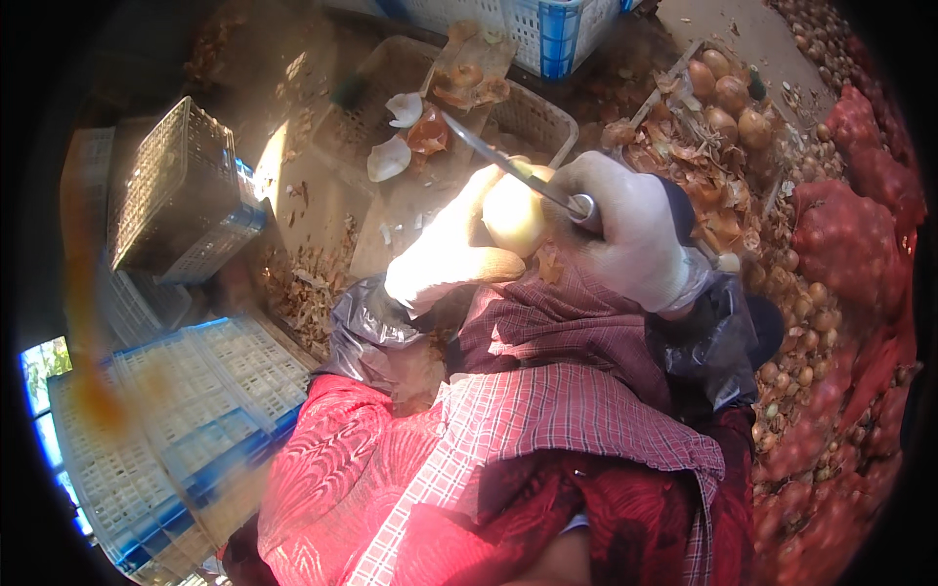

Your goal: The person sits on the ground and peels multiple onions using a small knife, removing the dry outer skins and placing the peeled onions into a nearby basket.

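A pale peeled onion sits between my two gloved hands, above my lap. My left hand is closed around the onion's left side, thumb below and fingers above. In my right hand is a knife, its blade pointing to the upper left across the top of the onion; the metal end of its handle shows at my fist. The fingertips of my right hand are hidden behind the fist and the onion. Pieces of onion skin, brown and white, lie on a wooden board just beyond.
A plastic basket stands under the board. Unpeeled onions and loose skins fill a container at the upper right. Red mesh sacks and loose onions lie at the right. Plastic crates stand at the left, another crate at the top.
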Demonstrator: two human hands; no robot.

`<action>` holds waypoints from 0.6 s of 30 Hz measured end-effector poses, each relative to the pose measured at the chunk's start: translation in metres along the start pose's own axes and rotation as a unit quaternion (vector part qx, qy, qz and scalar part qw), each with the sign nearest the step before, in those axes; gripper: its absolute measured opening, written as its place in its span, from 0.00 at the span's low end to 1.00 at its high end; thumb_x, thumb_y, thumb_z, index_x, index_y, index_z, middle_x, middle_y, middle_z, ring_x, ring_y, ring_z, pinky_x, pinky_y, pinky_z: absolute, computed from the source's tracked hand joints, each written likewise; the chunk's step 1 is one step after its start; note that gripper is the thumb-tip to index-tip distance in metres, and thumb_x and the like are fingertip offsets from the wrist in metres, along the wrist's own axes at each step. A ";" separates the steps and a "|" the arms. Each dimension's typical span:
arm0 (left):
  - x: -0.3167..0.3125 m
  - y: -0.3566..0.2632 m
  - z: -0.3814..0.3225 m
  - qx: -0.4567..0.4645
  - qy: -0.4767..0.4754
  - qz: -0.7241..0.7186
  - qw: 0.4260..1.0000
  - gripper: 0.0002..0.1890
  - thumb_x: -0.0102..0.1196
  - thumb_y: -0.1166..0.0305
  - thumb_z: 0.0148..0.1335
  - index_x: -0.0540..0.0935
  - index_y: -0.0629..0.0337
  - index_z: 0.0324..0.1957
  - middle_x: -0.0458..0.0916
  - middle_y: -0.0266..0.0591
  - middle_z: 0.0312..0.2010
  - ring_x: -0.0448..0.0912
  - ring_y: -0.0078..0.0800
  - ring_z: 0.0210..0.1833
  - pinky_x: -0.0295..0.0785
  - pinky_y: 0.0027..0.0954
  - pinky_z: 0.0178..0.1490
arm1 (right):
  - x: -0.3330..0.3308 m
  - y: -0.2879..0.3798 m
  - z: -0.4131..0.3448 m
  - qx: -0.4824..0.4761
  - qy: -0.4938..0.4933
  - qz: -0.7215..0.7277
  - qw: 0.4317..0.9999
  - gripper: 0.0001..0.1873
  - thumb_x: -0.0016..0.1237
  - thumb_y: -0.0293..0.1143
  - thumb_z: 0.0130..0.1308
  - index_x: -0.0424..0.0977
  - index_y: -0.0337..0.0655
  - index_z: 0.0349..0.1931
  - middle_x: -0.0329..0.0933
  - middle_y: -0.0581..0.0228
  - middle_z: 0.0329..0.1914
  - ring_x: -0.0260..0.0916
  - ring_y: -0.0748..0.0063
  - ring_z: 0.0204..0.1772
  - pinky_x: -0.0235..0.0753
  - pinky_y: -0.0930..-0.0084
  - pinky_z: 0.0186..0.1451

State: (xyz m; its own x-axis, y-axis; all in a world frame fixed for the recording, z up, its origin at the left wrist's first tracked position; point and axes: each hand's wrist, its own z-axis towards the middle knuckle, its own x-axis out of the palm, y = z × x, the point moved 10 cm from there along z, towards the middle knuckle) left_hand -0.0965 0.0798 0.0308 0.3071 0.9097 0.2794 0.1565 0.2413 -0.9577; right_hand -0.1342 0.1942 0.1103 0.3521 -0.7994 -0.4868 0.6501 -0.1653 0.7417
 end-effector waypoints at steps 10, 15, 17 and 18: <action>-0.033 0.047 -0.018 0.057 -0.131 -0.039 0.989 0.37 0.70 0.66 0.57 0.68 0.65 0.66 0.77 0.47 0.59 0.77 0.34 0.61 0.70 0.36 0.66 | 0.011 -0.160 -0.020 0.224 0.007 -0.202 0.953 0.13 0.56 0.39 0.65 0.76 0.38 0.35 0.82 0.49 0.34 0.81 0.48 0.39 0.79 0.59 0.41; -0.041 0.036 -0.022 0.093 -0.119 0.037 0.988 0.37 0.68 0.69 0.58 0.66 0.64 0.68 0.76 0.50 0.61 0.75 0.38 0.66 0.68 0.40 0.70 | 0.005 -0.174 -0.003 0.260 -0.029 -0.149 0.954 0.19 0.55 0.47 0.66 0.78 0.38 0.43 0.82 0.48 0.36 0.81 0.45 0.43 0.77 0.56 0.45; -0.042 0.041 -0.021 0.095 -0.128 -0.106 0.982 0.36 0.67 0.70 0.59 0.66 0.64 0.67 0.76 0.52 0.61 0.76 0.38 0.65 0.69 0.40 0.69 | 0.009 -0.137 -0.001 0.226 -0.023 -0.031 0.973 0.15 0.59 0.41 0.65 0.78 0.39 0.44 0.82 0.50 0.35 0.81 0.48 0.40 0.78 0.62 0.42; -0.044 0.043 -0.021 0.078 -0.143 -0.103 0.981 0.35 0.67 0.69 0.60 0.66 0.64 0.67 0.76 0.52 0.61 0.76 0.38 0.64 0.70 0.40 0.68 | 0.008 -0.106 -0.003 0.195 -0.006 -0.022 0.981 0.14 0.60 0.38 0.64 0.78 0.39 0.43 0.81 0.51 0.34 0.82 0.49 0.39 0.78 0.64 0.40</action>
State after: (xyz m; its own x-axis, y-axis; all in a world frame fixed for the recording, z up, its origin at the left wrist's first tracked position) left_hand -0.0835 0.0426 -0.0212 0.0046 0.8884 0.4591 0.0352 0.4587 -0.8879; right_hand -0.1985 0.2072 0.0263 0.3194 -0.7931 -0.5186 0.3573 -0.4061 0.8411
